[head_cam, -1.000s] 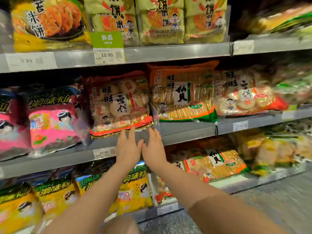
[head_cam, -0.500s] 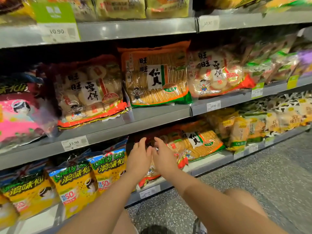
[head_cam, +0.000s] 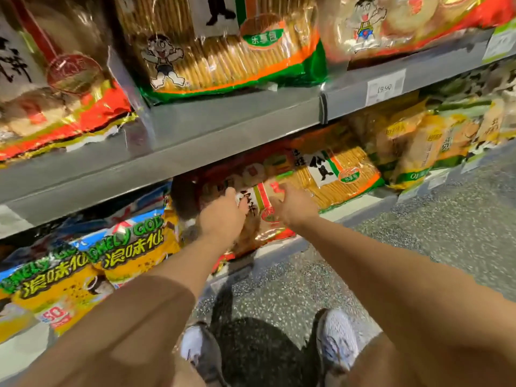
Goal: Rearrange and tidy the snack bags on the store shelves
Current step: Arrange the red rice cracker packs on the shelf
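Speckled grey floor point(head_cam: 446, 233) beneath me; my left shoe point(head_cam: 195, 346) and right shoe point(head_cam: 336, 337), both white, stand apart on it. Upper right: white price tag point(head_cam: 386, 87), slightly blurred, printed 19.90.

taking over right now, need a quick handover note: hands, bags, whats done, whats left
Left grip: on the left side of the red-edged cracker bag on the lower shelf; blur hides whether it holds it.
Right grip: at the bag's right side, same doubt.
The bag lies between the yellow Lonely God bags and the orange-green cracker bag.
Done: bags on the upper shelf look faced forward.
Left: probably straighten this bag, then check the rest of the lower shelf.
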`<action>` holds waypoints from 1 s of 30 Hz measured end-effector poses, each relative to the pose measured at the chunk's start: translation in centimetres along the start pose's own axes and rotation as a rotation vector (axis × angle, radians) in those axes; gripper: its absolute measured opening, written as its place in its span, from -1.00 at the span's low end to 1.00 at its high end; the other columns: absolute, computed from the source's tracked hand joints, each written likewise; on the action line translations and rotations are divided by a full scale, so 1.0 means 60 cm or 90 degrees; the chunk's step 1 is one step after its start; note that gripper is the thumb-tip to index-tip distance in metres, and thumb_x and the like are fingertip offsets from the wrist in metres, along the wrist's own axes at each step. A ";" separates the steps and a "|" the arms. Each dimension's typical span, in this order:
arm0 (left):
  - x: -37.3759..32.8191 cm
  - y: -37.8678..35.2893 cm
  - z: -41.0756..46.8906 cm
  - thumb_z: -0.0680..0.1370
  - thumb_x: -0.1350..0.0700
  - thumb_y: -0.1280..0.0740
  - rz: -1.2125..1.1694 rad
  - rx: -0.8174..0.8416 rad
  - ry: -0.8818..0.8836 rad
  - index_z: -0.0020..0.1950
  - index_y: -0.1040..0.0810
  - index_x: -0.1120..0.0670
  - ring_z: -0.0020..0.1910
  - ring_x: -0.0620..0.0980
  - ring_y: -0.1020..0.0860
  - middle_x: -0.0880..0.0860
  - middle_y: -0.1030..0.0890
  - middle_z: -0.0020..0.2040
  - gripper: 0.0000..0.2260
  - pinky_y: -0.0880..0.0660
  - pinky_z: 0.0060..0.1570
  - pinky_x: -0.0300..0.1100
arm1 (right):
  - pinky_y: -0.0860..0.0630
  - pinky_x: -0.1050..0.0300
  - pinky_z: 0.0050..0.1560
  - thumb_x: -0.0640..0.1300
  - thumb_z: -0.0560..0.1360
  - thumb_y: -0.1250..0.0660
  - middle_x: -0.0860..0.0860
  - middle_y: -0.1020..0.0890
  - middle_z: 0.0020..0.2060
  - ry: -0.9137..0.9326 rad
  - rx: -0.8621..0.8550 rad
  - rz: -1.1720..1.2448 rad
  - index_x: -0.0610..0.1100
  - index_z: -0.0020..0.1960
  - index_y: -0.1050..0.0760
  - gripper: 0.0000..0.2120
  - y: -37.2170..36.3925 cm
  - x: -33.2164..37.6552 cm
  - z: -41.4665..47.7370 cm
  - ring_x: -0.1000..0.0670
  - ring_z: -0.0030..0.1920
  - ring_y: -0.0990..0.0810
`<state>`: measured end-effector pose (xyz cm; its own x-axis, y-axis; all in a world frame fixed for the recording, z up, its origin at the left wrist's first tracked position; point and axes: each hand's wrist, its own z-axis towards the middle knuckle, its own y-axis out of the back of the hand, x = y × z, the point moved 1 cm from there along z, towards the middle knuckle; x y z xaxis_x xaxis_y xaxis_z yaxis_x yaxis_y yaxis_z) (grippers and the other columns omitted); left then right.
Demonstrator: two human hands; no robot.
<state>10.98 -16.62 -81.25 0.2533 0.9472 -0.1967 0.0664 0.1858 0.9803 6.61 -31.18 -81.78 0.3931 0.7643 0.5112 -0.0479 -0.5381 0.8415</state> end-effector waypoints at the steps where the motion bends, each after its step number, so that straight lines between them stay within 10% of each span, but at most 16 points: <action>1: 0.008 -0.015 0.010 0.62 -0.09 -0.03 0.010 0.019 0.013 0.20 -0.32 0.12 0.00 0.23 -0.57 0.19 -0.60 0.03 -0.67 -0.43 -0.16 -0.04 | -0.47 -0.13 0.21 0.14 0.57 -0.15 -0.16 -0.49 0.28 -0.018 0.013 -0.031 -0.06 0.39 -0.28 -0.53 -0.010 -0.012 0.017 -0.20 0.26 -0.49; 10: 0.134 -0.157 0.062 0.55 -0.16 -0.22 -0.075 0.203 0.144 0.48 -0.09 0.06 0.24 0.27 -0.42 0.20 -0.27 0.40 -0.39 -0.41 0.14 0.03 | -0.27 -0.15 0.37 0.17 0.45 -0.34 -0.17 0.02 0.53 -0.179 0.076 0.020 -0.02 0.54 0.17 -0.10 -0.082 -0.074 0.093 -0.29 0.44 -0.21; 15: 0.163 -0.184 0.070 0.40 -0.31 -0.34 -0.426 0.349 0.410 0.51 -0.14 0.06 0.38 0.17 -0.35 0.13 -0.29 0.47 -0.17 -0.31 0.35 0.04 | -0.37 -0.04 0.26 -0.02 0.46 -0.40 -0.27 -0.45 0.32 -0.250 0.114 0.152 -0.06 0.50 0.39 0.03 -0.095 -0.083 0.097 -0.23 0.31 -0.45; 19: 0.150 -0.173 0.076 0.15 -0.36 -0.49 -0.533 0.265 0.473 0.53 -0.01 -0.03 0.40 0.20 -0.32 0.13 -0.26 0.48 0.11 -0.32 0.35 0.10 | -0.44 -0.04 0.14 -0.10 0.47 -0.40 -0.19 -0.56 0.22 -0.181 0.043 0.182 -0.08 0.53 0.27 -0.05 -0.081 -0.066 0.089 -0.23 0.19 -0.54; 26: 0.102 -0.100 0.014 0.34 -0.36 -0.35 -0.287 0.194 0.379 0.51 -0.06 0.07 0.39 0.27 -0.29 0.25 -0.25 0.45 -0.08 -0.32 0.30 0.09 | -0.34 0.11 -0.25 -0.25 0.50 -0.24 -0.07 -0.50 -0.26 -0.014 -0.059 0.102 -0.01 0.44 -0.11 -0.42 -0.012 -0.020 0.010 -0.12 -0.28 -0.47; 30: 0.083 -0.044 -0.049 0.34 -0.36 -0.35 -0.292 0.126 0.299 0.48 -0.09 0.10 0.33 0.29 -0.36 0.29 -0.30 0.38 -0.10 -0.36 0.26 0.06 | -0.40 0.06 -0.22 -0.19 0.52 -0.26 -0.11 -0.56 -0.22 0.040 -0.078 0.055 -0.06 0.39 -0.17 -0.51 0.035 -0.014 -0.064 -0.19 -0.19 -0.57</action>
<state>9.26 -11.61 -84.75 -0.2849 0.8057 -0.5192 0.2536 0.5858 0.7698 2.65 -31.58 -79.77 0.3248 0.7394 0.5897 -0.1925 -0.5587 0.8067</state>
